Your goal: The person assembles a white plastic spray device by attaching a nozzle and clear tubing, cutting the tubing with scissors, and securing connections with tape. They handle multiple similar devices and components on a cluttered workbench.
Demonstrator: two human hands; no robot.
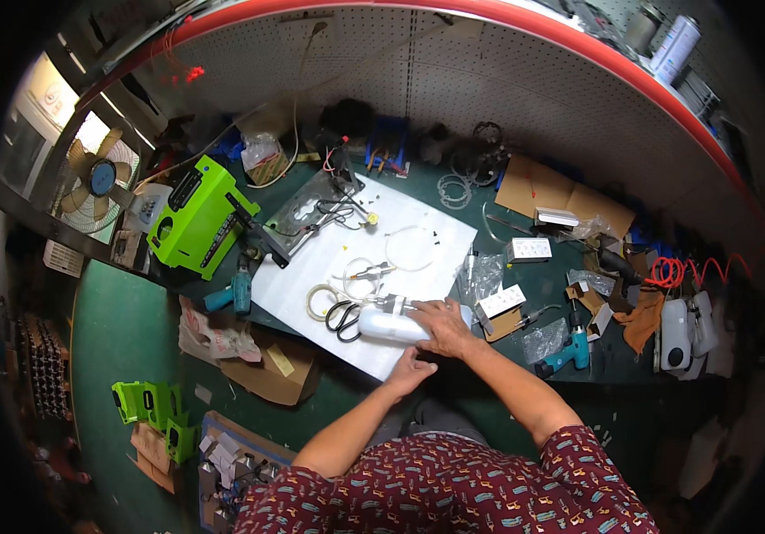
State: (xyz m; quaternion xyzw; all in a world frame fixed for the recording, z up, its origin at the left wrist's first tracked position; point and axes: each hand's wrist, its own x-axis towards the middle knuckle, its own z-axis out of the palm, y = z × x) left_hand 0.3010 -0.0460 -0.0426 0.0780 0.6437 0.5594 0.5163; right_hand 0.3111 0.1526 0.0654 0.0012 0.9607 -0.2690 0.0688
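A white translucent plastic tank [391, 324] lies on its side near the front edge of a white sheet [374, 362]. Over its right end is my right hand [443, 327], fingers bent round it. A metal fitting [393, 303] sits along the tank's far side, partly behind my fingers. My left hand [410, 374] is just below the tank at the table edge, fingers curled together; what they may hold is hidden. Left of the tank lie a coiled black cable [343, 321] and a clear hose loop [318, 303]. A thinner tube with a fitting [366, 274] rests beyond them.
A bright green machine housing [202, 218] stands at the left, near a teal drill [240, 289]. Small white boxes [528, 250], plastic bags and another teal drill [569, 351] lie to the right. An open cardboard box [280, 374] is below the table edge. A fan [98, 178] stands far left.
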